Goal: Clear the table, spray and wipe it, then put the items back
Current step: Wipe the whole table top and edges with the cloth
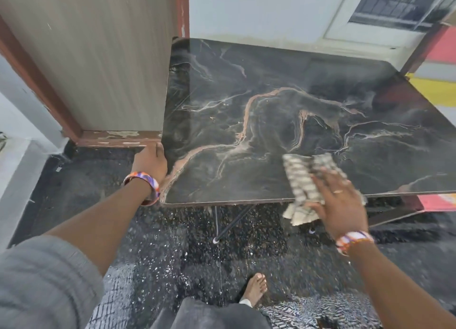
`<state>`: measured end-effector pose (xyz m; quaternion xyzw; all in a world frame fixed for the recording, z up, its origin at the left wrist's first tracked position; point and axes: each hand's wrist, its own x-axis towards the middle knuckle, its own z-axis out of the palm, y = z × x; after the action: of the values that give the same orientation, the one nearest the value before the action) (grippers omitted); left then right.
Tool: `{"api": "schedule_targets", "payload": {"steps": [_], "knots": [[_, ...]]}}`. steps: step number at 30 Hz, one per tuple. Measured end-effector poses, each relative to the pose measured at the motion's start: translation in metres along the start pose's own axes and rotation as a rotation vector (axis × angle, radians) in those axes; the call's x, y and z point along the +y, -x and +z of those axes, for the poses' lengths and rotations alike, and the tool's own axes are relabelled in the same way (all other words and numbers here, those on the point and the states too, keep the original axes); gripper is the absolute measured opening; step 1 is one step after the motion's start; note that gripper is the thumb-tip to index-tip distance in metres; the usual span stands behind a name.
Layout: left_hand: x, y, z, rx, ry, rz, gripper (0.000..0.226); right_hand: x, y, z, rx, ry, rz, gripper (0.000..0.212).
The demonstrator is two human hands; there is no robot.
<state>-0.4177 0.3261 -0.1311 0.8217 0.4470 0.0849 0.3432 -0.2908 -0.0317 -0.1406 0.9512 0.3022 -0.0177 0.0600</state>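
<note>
The patterned cloth lies on the dark marbled tabletop at its near edge, one end hanging over. My right hand presses it flat, fingers spread, gripping nothing. My left hand curls over the tabletop's left edge beside a wooden cabinet.

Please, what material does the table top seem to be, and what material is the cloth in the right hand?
Table top: looks like dark marble or a marble-print laminate; glossy, with orange and white veins and reflections. The thin edge suggests laminate, but that is uncertain.
Cloth: soft woven fabric, pale with grey pattern, matte; it folds and hangs limp over the table edge.
</note>
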Motion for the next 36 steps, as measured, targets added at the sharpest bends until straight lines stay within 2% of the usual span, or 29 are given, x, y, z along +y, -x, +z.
{"api": "schedule_targets", "payload": {"steps": [3, 6, 8, 11, 13, 15, 17, 19, 20, 22, 25, 28, 31, 36], "knots": [[-0.001, 0.001, 0.003, 0.037, 0.018, 0.010, 0.041, 0.010, 0.013, 0.012, 0.025, 0.004, 0.142, 0.069], [-0.001, 0.001, 0.004, 0.068, 0.029, 0.023, 0.041, -0.024, 0.013, 0.013, 0.105, -0.056, 0.138, 0.066], [-0.001, 0.002, 0.004, 0.080, 0.026, 0.032, 0.041, -0.061, 0.010, 0.010, 0.198, -0.033, 0.044, 0.050], [-0.003, 0.002, 0.005, 0.081, 0.032, 0.036, 0.042, -0.137, 0.007, 0.002, 0.274, -0.092, -0.065, 0.067], [-0.005, 0.000, 0.005, 0.076, 0.039, 0.035, 0.042, -0.190, 0.007, -0.003, 0.261, -0.150, -0.139, 0.072], [-0.005, -0.001, 0.004, 0.064, 0.034, 0.038, 0.043, -0.227, 0.007, -0.008, 0.234, -0.208, -0.284, 0.068], [-0.005, -0.001, 0.003, 0.049, 0.025, 0.041, 0.044, -0.238, 0.002, -0.010, 0.250, -0.225, -0.411, 0.050], [-0.004, 0.001, 0.002, 0.041, 0.034, 0.040, 0.043, -0.227, -0.002, -0.011, 0.239, -0.207, -0.478, 0.048], [-0.004, 0.002, 0.002, 0.042, 0.040, 0.043, 0.042, -0.217, -0.003, -0.012, 0.220, -0.210, -0.461, 0.046], [-0.006, 0.003, 0.003, 0.051, 0.052, 0.048, 0.041, -0.190, -0.002, -0.014, 0.230, -0.250, -0.293, 0.035], [-0.010, 0.001, 0.004, 0.046, 0.049, 0.038, 0.041, -0.142, -0.011, -0.019, 0.120, -0.324, 0.067, 0.056], [-0.009, -0.005, 0.001, 0.007, 0.044, 0.033, 0.041, -0.104, -0.035, -0.020, -0.035, -0.306, 0.324, 0.063], [-0.003, -0.018, -0.003, -0.023, 0.087, -0.004, 0.043, -0.093, -0.070, -0.026, -0.124, -0.328, 0.432, 0.070], [0.010, -0.051, -0.006, -0.016, 0.133, -0.072, 0.043, -0.080, -0.136, -0.028, -0.101, -0.330, 0.520, 0.074]]}}
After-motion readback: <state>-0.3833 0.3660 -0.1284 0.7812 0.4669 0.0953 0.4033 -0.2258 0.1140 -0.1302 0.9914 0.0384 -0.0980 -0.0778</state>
